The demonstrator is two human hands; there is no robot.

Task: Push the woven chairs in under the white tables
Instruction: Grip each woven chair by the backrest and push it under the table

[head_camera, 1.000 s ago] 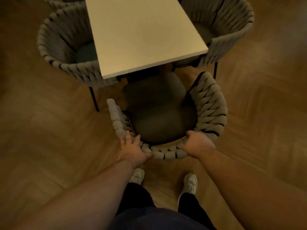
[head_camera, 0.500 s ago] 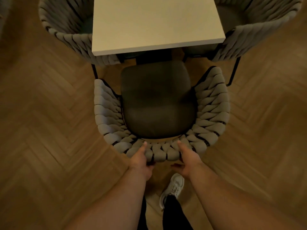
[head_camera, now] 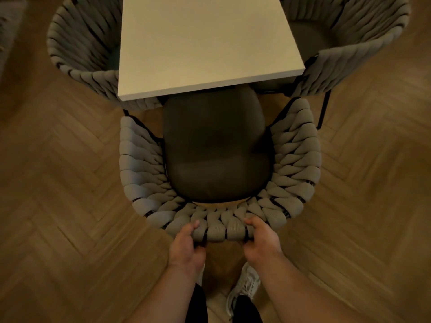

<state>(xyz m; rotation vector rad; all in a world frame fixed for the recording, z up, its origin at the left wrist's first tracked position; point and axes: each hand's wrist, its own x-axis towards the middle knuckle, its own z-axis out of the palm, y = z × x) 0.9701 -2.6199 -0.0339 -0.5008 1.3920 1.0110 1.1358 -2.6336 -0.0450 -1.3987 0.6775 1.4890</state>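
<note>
A grey woven chair (head_camera: 140, 169) with a dark seat cushion (head_camera: 217, 148) stands in front of me, facing the white table (head_camera: 205, 43). The cushion's front edge lies just under the table's near edge. My left hand (head_camera: 186, 245) grips the top of the woven backrest at its middle, thumb over the rim. My right hand (head_camera: 261, 241) grips the same rim a little to the right, fingers curled over it.
Two more woven chairs sit tucked at the table's sides, one at the left (head_camera: 79, 47) and one at the right (head_camera: 354, 43). Herringbone wood floor (head_camera: 58, 206) lies all around. My white shoe (head_camera: 245, 287) stands behind the chair.
The chair has straightened square to the table and slid closer, its seat front now at the table edge. Both hands moved toward the backrest's middle and took a curled grip.
</note>
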